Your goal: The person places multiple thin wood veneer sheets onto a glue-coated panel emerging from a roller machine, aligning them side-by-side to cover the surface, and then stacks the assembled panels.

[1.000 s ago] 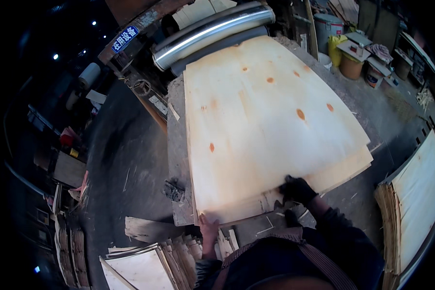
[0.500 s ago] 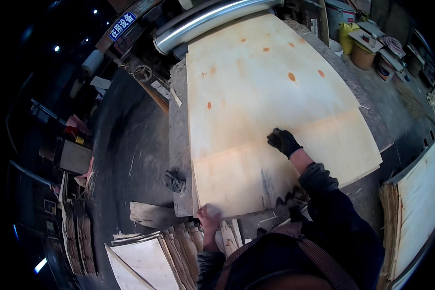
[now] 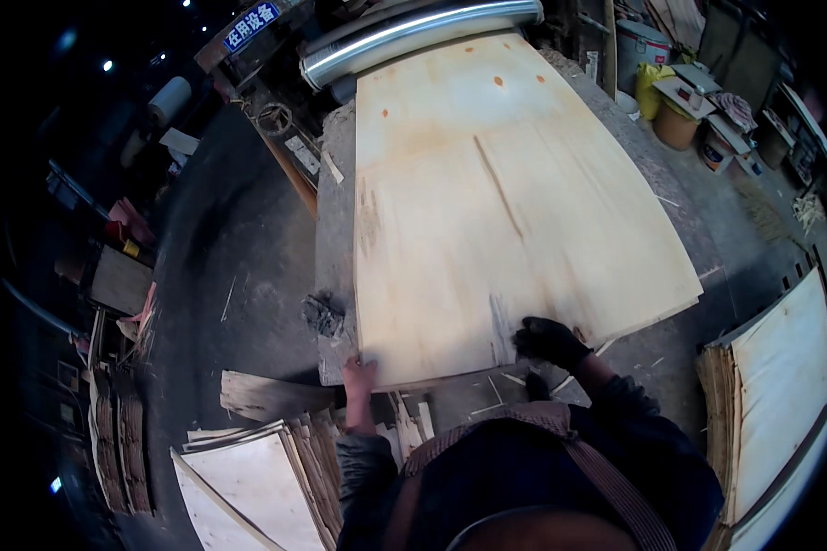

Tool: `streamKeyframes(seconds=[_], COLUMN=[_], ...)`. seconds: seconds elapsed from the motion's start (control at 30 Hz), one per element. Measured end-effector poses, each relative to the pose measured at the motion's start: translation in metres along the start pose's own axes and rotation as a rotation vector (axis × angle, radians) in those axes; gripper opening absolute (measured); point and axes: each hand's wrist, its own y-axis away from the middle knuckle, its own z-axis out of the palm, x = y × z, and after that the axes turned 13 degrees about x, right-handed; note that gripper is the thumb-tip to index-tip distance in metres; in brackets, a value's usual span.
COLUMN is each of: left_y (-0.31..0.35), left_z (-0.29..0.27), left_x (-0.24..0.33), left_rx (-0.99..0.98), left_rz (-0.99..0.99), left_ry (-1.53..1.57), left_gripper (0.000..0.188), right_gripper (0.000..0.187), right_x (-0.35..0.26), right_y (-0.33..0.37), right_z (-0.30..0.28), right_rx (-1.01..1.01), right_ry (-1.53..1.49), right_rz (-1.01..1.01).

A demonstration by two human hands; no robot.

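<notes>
A large pale wood veneer sheet [image 3: 450,275] with a long dark streak lies in front of me on a stack of sheets. My bare left hand [image 3: 360,376] grips its near left corner, with the thumb on top and the other fingers mostly hidden. My right hand [image 3: 551,342], in a dark glove, is at the near edge, right of the middle. Its fingers are curled closed, and whether they pinch the edge is hidden. Farther off, another veneer sheet [image 3: 432,87] with orange knots reaches the shiny metal roller [image 3: 423,39].
A crumpled dark glove or rag [image 3: 322,314] lies left of the stack. Veneer piles stand at the lower left [image 3: 248,496] and right [image 3: 781,376]. Buckets and a yellow bag [image 3: 651,89] sit at the far right. A wood board [image 3: 276,393] lies by my left side.
The knotted top sheet has slid away from me toward the roller, baring the streaked sheet below. My right hand has come back from mid-sheet to the near edge. My left hand stays at the corner.
</notes>
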Motion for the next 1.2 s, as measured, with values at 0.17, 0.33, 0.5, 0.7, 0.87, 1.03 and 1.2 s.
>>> streamKeyframes(seconds=[0.17, 0.33, 0.5, 0.7, 0.87, 1.03, 1.2], left_y=[-0.01, -0.008, -0.001, 0.007, 0.016, 0.005, -0.009], left_z=[-0.027, -0.044, -0.039, -0.001, 0.01, 0.018, 0.021], left_x=[0.02, 0.044, 0.04, -0.002, -0.006, -0.003, -0.017], left_rx=[-0.094, -0.133, -0.106, 0.023, 0.17, -0.003, -0.029], left_rz=[-0.088, -0.053, 0.001, 0.191, 0.318, 0.08, -0.063], left_ry=[0.23, 0.324, 0.164, -0.278, -0.295, -0.307, -0.087], left_gripper=[0.025, 0.024, 0.028, 0.029, 0.046, 0.06, 0.054], right_gripper=[0.034, 0.022, 0.022, 0.021, 0.037, 0.045, 0.034], right_x=[0.026, 0.03, 0.03, 0.044, 0.029, 0.024, 0.021], right_y=[0.04, 0.046, 0.058, 0.058, 0.073, 0.056, 0.055], right_z=[-0.007, -0.016, -0.028, -0.056, -0.05, -0.064, -0.049], right_rx=[0.03, -0.101, -0.019, 0.016, 0.311, 0.378, 0.49], right_ry=[0.056, -0.189, -0.146, -0.243, 0.016, -0.033, -0.089], right_rz=[0.067, 0.176, 0.214, 0.106, 0.021, -0.071, -0.291])
